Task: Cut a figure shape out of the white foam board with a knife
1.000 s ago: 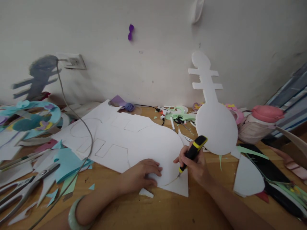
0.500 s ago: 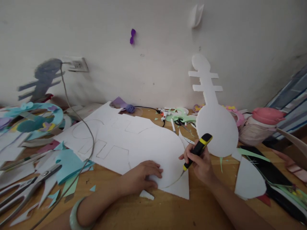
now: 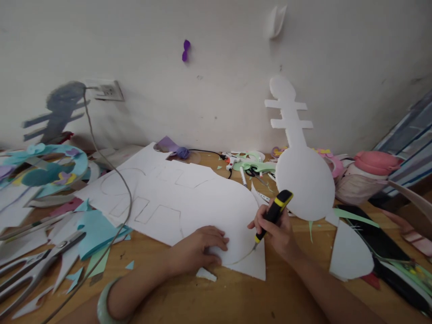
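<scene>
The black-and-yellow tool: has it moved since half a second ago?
Yes, the tool has shifted slightly left, judged against the white cutout standing behind it.

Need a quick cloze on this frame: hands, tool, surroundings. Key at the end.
1. The right hand grips a pointed tool coloured black and ____.
2. The sheet under the left hand is ____.
3. The large scissors lie toward the picture's ____ edge.
4. The small bow-like piece on the wall is ____.

Missing words: yellow; white; left; purple.
</scene>
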The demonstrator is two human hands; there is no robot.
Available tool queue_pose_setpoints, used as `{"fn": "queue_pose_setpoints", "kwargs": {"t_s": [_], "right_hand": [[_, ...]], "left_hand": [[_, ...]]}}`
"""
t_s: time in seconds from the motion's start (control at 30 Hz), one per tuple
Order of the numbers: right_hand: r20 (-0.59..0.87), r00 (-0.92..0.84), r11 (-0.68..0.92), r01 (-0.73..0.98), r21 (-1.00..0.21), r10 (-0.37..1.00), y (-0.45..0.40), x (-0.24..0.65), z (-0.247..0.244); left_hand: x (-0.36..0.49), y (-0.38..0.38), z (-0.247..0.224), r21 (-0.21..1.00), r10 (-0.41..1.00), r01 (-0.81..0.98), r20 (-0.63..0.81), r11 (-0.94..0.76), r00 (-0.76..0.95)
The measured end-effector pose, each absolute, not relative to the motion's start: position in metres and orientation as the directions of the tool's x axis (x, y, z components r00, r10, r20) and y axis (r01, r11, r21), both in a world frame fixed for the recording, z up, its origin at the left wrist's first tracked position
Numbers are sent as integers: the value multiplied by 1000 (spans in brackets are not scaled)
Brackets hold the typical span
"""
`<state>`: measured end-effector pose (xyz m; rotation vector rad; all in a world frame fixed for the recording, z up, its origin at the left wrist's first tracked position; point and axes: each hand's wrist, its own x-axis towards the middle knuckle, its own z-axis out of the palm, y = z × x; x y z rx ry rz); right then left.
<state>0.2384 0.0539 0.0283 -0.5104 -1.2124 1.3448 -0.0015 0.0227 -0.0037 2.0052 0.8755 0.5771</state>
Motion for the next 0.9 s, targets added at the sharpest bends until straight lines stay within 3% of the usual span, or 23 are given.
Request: {"fn": "queue_pose_setpoints", "kwargs": {"t_s": [0.13, 0.37, 0.9], "right_hand": [[357, -225, 242, -416, -876, 907, 52, 234, 26], [353, -82, 259, -529, -808, 932, 57, 245, 40], [351, -170, 230, -489, -841, 921, 55, 246, 38]], "left_hand": [[-1, 23, -3, 838, 748, 353, 94, -416, 657], [-1, 23, -3, 833, 745, 352, 103, -427, 659], [0, 22, 1, 828, 755, 374, 88, -417, 649]]}}
